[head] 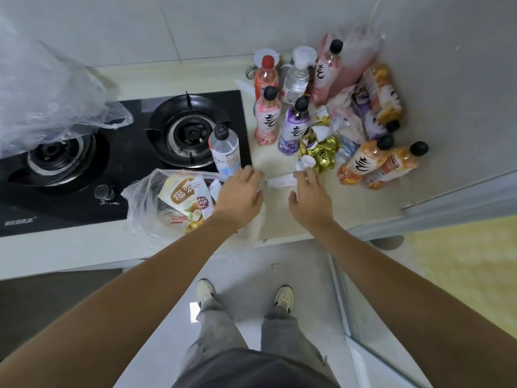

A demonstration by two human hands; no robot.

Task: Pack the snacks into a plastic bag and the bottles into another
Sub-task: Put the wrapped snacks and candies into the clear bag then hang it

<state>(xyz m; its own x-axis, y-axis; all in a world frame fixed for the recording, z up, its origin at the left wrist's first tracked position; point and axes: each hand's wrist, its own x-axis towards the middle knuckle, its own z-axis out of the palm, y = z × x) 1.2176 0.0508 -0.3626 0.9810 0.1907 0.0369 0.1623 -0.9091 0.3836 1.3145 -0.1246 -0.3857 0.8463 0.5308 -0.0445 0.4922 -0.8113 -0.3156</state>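
A clear plastic bag (145, 203) lies on the counter's front edge, over the stove's corner, with snack packets (184, 196) inside. My left hand (240, 191) holds the bag's right rim, fingers curled on the plastic. My right hand (307, 191) hovers beside it, fingers relaxed, over a small white packet (281, 181). A gold snack wrapper (321, 152) lies just beyond. Several drink bottles (293, 127) stand or lie at the back right, and a clear bottle (225, 148) stands on the stove edge.
A black gas stove (84, 158) fills the left of the counter. A second large clear bag (42, 93) is bunched over its left burner. Walls close the back and right. The counter edge (307, 236) is near my body.
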